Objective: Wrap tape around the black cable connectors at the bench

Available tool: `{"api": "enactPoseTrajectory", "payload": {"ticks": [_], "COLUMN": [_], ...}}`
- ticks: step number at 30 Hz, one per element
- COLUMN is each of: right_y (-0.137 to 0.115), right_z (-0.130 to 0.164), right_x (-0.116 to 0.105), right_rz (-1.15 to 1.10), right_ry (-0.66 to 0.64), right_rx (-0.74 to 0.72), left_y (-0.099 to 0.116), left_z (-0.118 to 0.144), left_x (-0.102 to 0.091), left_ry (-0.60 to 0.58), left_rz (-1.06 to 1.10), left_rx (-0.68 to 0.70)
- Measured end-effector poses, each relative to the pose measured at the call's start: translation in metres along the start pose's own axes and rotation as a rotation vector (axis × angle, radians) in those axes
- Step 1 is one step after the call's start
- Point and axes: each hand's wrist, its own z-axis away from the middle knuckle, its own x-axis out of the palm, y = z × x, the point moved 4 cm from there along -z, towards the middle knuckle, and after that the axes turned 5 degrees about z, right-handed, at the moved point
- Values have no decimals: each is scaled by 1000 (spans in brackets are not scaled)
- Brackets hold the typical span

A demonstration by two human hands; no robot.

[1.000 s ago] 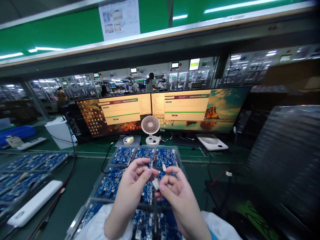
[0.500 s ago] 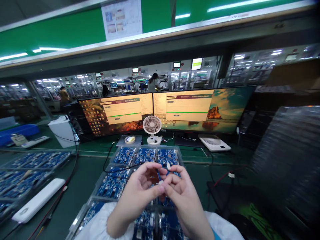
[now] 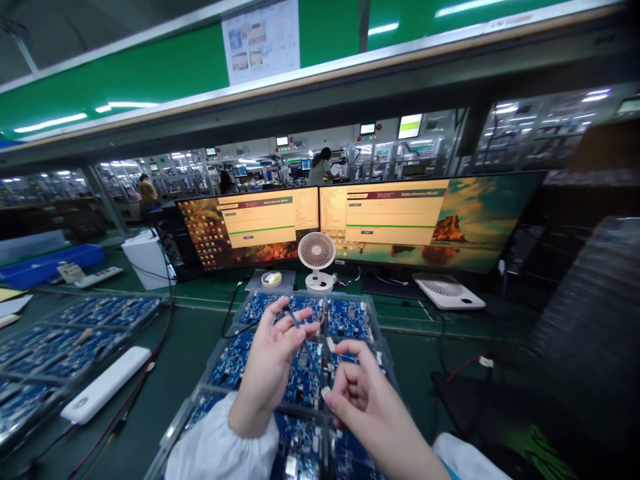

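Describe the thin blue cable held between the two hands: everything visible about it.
The cable is thin, blue and flexible-looking, stretched slanting between the hands above the tray of blue boards. Its upper end is pinched in the left hand, its lower end, with a small white connector, in the right hand. Finer detail is too small to tell.

2 lit monitors [image 3: 350, 220] stand on a green bench [image 3: 190, 333] under a green overhead panel [image 3: 150, 70].

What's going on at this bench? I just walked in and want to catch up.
A person holds a thin blue cable stretched between both hands over clear trays of blue circuit boards. The left hand pinches its upper end, and the right hand grips the small white connector at the lower end. Two monitors and a small fan stand behind.
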Motion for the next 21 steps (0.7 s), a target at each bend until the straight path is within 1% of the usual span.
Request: {"api": "enactPoseTrajectory", "payload": {"ticks": [4, 7, 11, 16, 21], "right_y": [-1, -3, -5, -12, -23], "right_z": [4, 6, 5, 7, 17], "right_x": [5, 8, 6, 1, -9], "right_rz": [199, 295, 342, 411, 536], "right_ry": [-158, -249, -255, -276, -397], "right_rx": [-2, -19, -28, -52, -49], "left_y": [9, 17, 22, 15, 6], "left_z": [-11, -16, -17, -18, -19], "left_x": [-14, -24, -32, -36, -48], "left_ry": [77, 114, 139, 175, 224], "left_rz": [11, 4, -6, 46, 71], "left_rx": [44, 34, -33, -100, -120]}}
